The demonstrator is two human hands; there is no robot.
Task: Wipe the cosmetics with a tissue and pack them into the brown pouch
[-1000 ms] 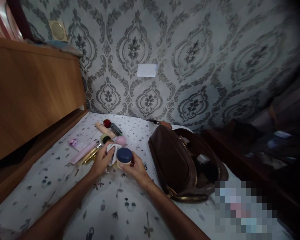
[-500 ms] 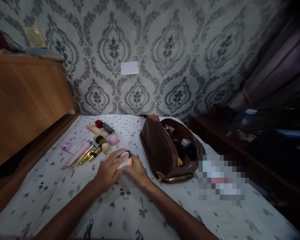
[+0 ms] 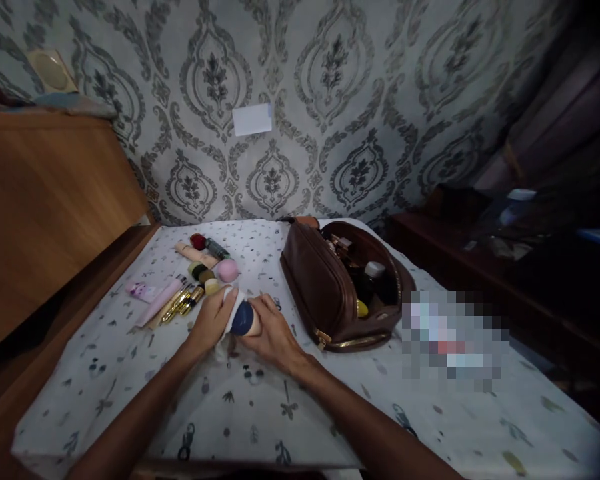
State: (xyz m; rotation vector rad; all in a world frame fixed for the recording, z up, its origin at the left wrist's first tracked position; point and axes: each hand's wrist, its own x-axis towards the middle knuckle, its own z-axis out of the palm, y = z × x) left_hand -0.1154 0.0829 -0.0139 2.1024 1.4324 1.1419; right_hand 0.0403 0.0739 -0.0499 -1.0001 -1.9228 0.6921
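Note:
In the head view my right hand [image 3: 276,337] is wrapped round a small container with a dark blue round end [image 3: 242,319] and a pale side. Pressed against it is a white wipe or tissue [image 3: 234,308], gripped by my left hand [image 3: 209,324]. A loose end of the white piece hangs below the fingers. Just beyond my left hand are a small cream-lidded jar [image 3: 212,287], a pink round jar [image 3: 227,270] and gold tubes [image 3: 183,305]. To the right of my hands stands a brown cosmetic bag [image 3: 320,283], unzipped, with bottles inside.
A printed white cloth [image 3: 260,407] covers the surface. Farther left lie a pink tube [image 3: 157,300], a beige tube [image 3: 195,253] and a red-topped item [image 3: 198,241]. A blurred-out pack [image 3: 455,343] lies right of the bag. A wooden cabinet [image 3: 55,200] borders the left side.
The container has turned so its dark blue end faces me. The white piece now shows clearly in my left hand. The view has shifted slightly.

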